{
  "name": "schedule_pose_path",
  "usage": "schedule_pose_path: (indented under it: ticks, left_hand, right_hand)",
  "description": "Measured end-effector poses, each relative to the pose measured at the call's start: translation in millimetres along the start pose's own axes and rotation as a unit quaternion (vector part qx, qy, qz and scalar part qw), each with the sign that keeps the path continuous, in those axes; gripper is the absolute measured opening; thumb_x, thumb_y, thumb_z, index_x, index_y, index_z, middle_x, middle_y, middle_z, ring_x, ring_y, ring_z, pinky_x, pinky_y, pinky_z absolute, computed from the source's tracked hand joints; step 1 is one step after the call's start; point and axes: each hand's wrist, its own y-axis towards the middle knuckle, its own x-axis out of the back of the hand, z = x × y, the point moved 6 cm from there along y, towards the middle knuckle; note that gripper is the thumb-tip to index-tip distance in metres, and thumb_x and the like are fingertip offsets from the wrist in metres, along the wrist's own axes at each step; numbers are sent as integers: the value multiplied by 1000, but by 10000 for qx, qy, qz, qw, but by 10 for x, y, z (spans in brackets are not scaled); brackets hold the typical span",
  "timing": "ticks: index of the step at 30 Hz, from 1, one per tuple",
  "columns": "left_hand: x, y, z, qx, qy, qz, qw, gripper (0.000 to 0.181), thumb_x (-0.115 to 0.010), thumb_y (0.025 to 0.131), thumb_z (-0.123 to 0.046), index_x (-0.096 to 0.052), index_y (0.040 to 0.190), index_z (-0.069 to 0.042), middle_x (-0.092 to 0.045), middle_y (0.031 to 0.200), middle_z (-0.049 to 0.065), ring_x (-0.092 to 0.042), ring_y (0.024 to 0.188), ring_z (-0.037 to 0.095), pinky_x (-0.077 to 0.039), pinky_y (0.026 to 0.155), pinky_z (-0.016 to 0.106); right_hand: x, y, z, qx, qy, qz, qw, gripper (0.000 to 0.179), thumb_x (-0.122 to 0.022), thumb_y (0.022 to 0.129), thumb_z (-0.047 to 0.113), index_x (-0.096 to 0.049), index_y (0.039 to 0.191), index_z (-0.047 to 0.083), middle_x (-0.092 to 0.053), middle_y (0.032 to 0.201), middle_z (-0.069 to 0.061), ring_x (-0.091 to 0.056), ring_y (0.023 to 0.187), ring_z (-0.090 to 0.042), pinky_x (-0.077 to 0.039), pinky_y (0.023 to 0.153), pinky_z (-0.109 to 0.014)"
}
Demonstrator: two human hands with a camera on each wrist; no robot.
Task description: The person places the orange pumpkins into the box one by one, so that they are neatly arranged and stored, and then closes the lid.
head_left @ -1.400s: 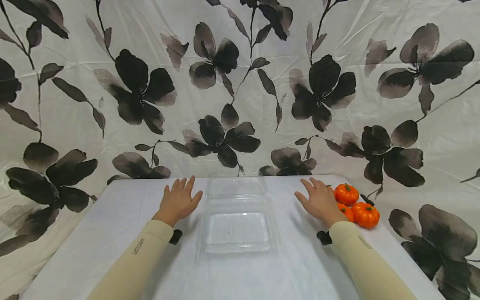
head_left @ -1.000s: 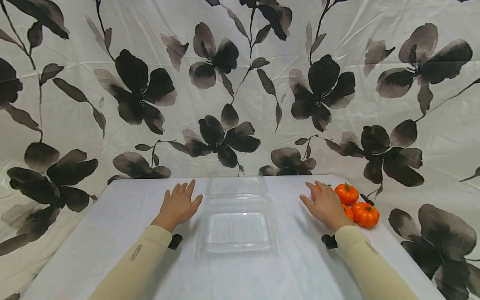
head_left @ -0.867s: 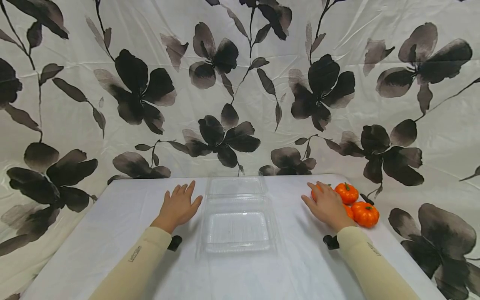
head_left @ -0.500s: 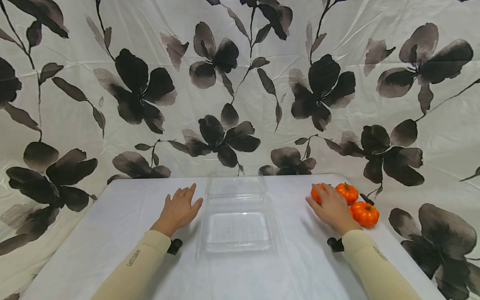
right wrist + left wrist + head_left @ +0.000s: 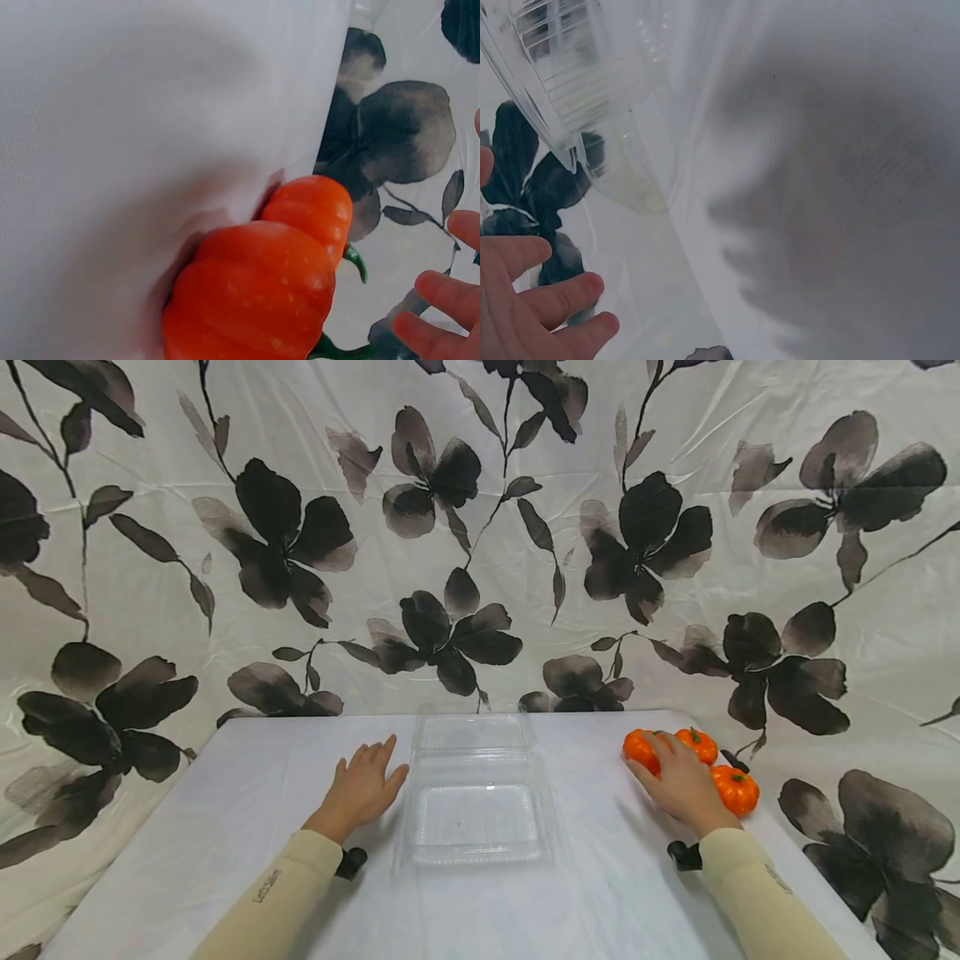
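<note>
My right hand (image 5: 684, 783) is over a group of small orange pumpkins with green stems at the table's right, its fingers extended. In the head view the back-left pumpkin (image 5: 639, 748) shows past the fingertips, the back-right pumpkin (image 5: 699, 743) behind the hand and the front pumpkin (image 5: 737, 792) beside it. The hand hides the middle of the group. In the right wrist view, fingers (image 5: 450, 296) are apart from a big near pumpkin (image 5: 251, 292). My left hand (image 5: 358, 789), fingers spread, hovers just left of a clear plastic clamshell container (image 5: 477, 818), lid raised, nothing inside.
A white cloth covers the table (image 5: 480, 918). Behind it hangs a pale curtain (image 5: 555, 677) with dark flowers. A small black object (image 5: 735, 762) lies at the right table edge, next to the pumpkins. Each wrist carries a black camera.
My right hand has moved right and towards me, over the pumpkins, uncovering the back-left one. My left hand has come slightly nearer to me. Container and pumpkins stay put.
</note>
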Motion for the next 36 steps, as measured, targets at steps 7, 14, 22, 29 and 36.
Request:
schedule_pose_path:
  ticks: [7,14,22,29,36]
  left_hand:
    - [-43,-20,7,92,-339,201,9992,62,-35,102,-39,-25,153,-3,-37,150,26,-28,140,49,-21,110,70]
    - [-109,-14,53,164,-1016,331,9941,62,-35,103,-37,-21,154,-5,-31,153,26,-27,142,45,-24,114,62]
    - [-168,-24,48,248,-1606,434,9858,60,-34,103,-36,-21,154,-6,-26,158,21,-25,145,42,-22,117,58]
    - [-254,-42,44,595,-2087,614,9742,61,-33,103,-42,-19,156,-15,-29,156,22,-28,143,44,-26,114,62]
    - [-338,-31,-4,834,-2447,706,9634,61,-37,102,-40,-19,155,-17,-32,154,23,-33,140,45,-32,110,63]
  right_hand:
    - [6,-42,-118,-218,-72,148,9996,79,-46,93,61,-30,151,10,-30,149,-31,-33,131,-55,-28,102,-75]
    - [7,-83,-227,-179,-45,130,9997,81,-50,91,60,-32,150,7,-32,147,-30,-34,131,-54,-29,102,-74]
    - [-20,-118,-300,-350,-14,252,9991,78,-60,89,48,-32,149,5,-31,147,-31,-35,128,-56,-30,100,-75]
    - [-65,-147,-344,-538,62,370,9978,75,-61,88,45,-36,145,4,-32,145,-32,-36,127,-56,-31,99,-75]
    - [-90,-180,-372,-673,238,465,9964,74,-62,88,45,-37,144,3,-31,145,-33,-33,127,-56,-30,100,-75]
